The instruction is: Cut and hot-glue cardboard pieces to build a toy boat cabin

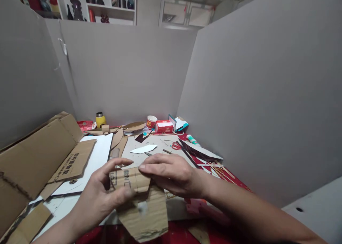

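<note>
A piece of brown cardboard (128,182) with dark printed characters lies over a second cardboard piece (149,213), whose corrugated face carries a pale blurred spot. My left hand (97,191) holds the left side of the printed piece, thumb across its front and index finger behind its upper edge. At the upper right corner, my right hand (176,174) grips the cardboard, its thumb and fingers pressed together there. Whether the two pieces are joined cannot be seen. A white paper cutout (143,149) with pointed ends lies on the grey board (128,140) beyond my hands.
A large cardboard box (45,144) stands at the left, beside white sheets and cardboard scraps. Red-handled scissors (176,146), a dark curved piece (199,150) and thin sticks (221,172) lie at the right. A paper cup (151,121) and yellow jar (100,120) stand at the back.
</note>
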`<state>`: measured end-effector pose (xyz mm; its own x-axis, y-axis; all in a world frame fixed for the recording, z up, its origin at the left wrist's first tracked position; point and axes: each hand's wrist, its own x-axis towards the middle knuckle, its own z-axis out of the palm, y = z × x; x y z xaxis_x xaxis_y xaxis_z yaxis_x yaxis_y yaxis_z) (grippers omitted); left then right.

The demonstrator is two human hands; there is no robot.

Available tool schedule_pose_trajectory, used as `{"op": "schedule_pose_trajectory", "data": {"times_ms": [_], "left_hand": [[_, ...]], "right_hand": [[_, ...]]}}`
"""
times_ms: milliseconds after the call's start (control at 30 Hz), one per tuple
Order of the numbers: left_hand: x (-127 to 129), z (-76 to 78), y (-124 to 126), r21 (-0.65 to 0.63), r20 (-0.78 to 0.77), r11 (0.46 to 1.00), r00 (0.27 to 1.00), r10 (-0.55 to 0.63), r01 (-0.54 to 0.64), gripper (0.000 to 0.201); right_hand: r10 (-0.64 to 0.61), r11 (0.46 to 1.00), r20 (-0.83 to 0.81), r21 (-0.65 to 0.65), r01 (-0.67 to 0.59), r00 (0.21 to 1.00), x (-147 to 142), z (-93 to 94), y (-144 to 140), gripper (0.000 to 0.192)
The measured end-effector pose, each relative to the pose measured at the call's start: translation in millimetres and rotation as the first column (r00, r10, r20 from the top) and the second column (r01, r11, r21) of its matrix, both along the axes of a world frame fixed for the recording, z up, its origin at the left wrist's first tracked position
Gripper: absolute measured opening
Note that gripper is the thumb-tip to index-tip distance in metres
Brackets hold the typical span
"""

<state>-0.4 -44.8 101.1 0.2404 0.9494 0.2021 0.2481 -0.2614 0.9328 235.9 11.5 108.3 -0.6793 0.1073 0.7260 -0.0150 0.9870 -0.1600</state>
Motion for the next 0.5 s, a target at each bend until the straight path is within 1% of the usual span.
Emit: {"op": "schedule_pose_trajectory", "data": {"times_ms": [67,100,167,233,300,367,433,500], "left_hand": [[-0.8,-1.1,-1.8,0.074,-0.094,0.996,0.995,-0.035,0.042,0.061],[-1.1,-2.2,-2.8,0.128,-0.125,0.991,0.992,-0.033,0.049,0.061],[-1.3,-5.4,-5.3,0.246,-0.121,0.969,0.993,-0.006,0.036,0.046],[-1.0,-8.2,-8.2,0.359,-0.062,0.933,0.998,0.017,0.007,0.037],[-0.2,-9.2,-11.1,0.472,-0.024,0.882,0.999,0.034,-0.019,0.04],[0.5,-8.4,-13.4,0.567,-0.019,0.823,0.998,0.059,-0.038,0.047],[0.5,-7.1,-14.9,0.645,-0.04,0.764,0.997,0.067,-0.025,0.054],[-0.5,-7.3,-16.0,0.71,-0.092,0.704,0.994,0.054,0.028,0.058]], "right_hand": [[0.014,1.0,-0.002,-0.008,-0.014,1.0,3.5,-1.0,0.6,0.032],[0.023,0.999,-0.011,-0.031,-0.023,1.0,4.8,-1.5,0.6,0.031],[0.043,0.994,-0.056,-0.094,-0.048,0.998,6.2,-2.2,0.5,0.03],[0.073,0.983,-0.116,-0.157,-0.09,0.991,5.6,-2.9,0.7,0.027],[0.111,0.963,-0.17,-0.224,-0.148,0.979,3.5,-3.9,1.4,0.022],[0.128,0.938,-0.193,-0.294,-0.181,0.973,1.2,-4.3,1.5,0.017],[0.103,0.92,-0.176,-0.358,-0.161,0.979,-0.1,-3.5,-0.5,0.018],[0.067,0.912,-0.111,-0.396,-0.106,0.992,-0.3,-1.4,-5.3,0.027]]}}
